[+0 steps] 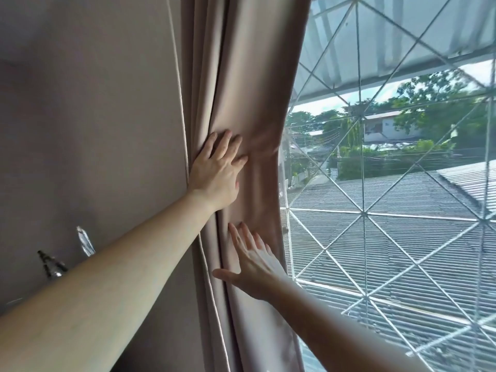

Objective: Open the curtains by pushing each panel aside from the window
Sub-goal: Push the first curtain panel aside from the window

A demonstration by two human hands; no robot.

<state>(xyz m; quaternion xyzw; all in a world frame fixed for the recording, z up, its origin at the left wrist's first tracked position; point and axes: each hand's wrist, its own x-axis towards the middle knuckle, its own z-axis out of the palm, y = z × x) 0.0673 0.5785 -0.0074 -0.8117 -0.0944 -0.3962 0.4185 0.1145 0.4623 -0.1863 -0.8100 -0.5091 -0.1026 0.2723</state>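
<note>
The curtain panel point(241, 89) is bunched up at the left side of the window point(389, 210), next to the wall point(94, 130). Most of the glass on the right is already bare, and roofs and trees show through it.

The left hand point(214, 173) lies flat on the folds, higher up. Its fingers are spread wide and it holds nothing. The right hand point(252, 267) is lower down, also wide and flat, with its fingertips on the cloth near the curtain's window edge. It holds nothing too.

The step now looks like pressing the bunch tight toward the wall. To do it well, push with flat palms, not with fingertips, so the cloth slides and does not crease. Both hands should push the same way, to the left, one high and one low, so the panel moves as one piece. The loose edge by the right hand bulges out over the glass, so that part needs the most push.

Push slowly. A hard shove could tug the cloth at the top. A thin cord point(177, 89) hangs just beside the curtain, so keep the fingers out of it.
</note>
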